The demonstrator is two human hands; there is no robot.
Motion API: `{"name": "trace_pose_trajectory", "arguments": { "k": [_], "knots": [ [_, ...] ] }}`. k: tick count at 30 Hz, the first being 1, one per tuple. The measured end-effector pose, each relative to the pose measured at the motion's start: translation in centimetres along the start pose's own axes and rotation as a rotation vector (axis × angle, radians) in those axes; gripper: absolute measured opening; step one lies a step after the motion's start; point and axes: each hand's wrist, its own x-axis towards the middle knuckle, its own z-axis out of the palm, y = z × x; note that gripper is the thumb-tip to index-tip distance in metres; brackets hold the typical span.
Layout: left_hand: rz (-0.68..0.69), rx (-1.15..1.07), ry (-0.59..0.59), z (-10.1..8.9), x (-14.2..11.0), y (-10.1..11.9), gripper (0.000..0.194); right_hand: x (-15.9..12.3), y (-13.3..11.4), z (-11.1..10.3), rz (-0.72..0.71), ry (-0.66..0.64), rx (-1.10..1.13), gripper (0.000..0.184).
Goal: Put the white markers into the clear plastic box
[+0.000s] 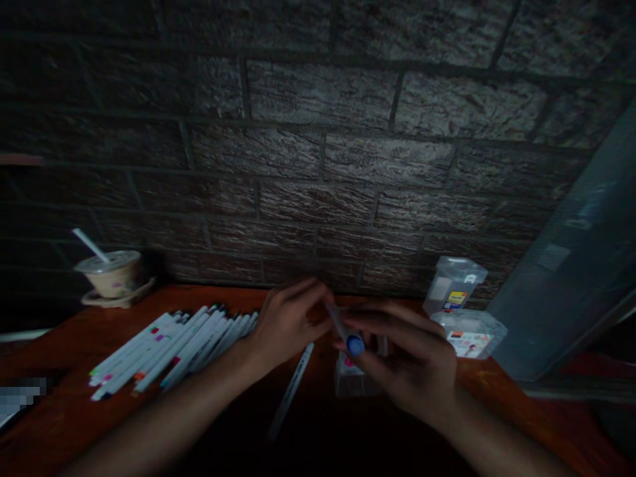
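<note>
My right hand is closed around a white marker with a blue end, which points toward me. At the marker's far end, the fingers of my left hand are pinched together and seem to grip it; the exact contact is dim. Below my right hand stands a small clear plastic box with something pink in it, partly hidden by the fingers. A single white marker lies on the table between my forearms. Left of my left hand, a heap of white markers with coloured ends is spread out.
On the orange-brown table, a clear container and a clear lid-like case with labels stand at the right. A cup with a straw sits on a saucer at the back left. A brick wall closes off the back.
</note>
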Motion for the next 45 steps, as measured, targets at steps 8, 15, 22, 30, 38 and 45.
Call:
{"name": "trace_pose_trajectory", "arguments": {
  "k": [8, 15, 22, 30, 38, 45],
  "knots": [
    [0.045, -0.049, 0.011, 0.2, -0.4, 0.0, 0.007, 0.2, -0.3, -0.8, 0.020, 0.000, -0.046, 0.035],
    [-0.016, -0.090, 0.014, 0.5, -0.3, -0.1, 0.016, 0.4, 0.7, -1.6, 0.144, 0.083, -0.042, 0.024],
    [-0.007, -0.085, 0.025, 0.4, -0.3, 0.1, 0.017, 0.5, 0.1, -1.3, 0.097, 0.045, -0.045, 0.027],
    [-0.029, -0.152, 0.038, 0.3, 0.0, 0.5, 0.012, 1.1, 1.8, -2.4, 0.412, 0.269, 0.153, 0.012],
    [0.003, -0.248, 0.151, -0.5, -0.1, 2.5, 0.023, 2.1, 5.8, -2.5, 0.997, 0.322, 0.592, 0.044],
    [-0.021, -0.231, 0.126, -0.4, 0.1, 2.2, 0.018, 2.2, 5.1, -2.3, 0.915, 0.394, 0.586, 0.039]
  ]
}}
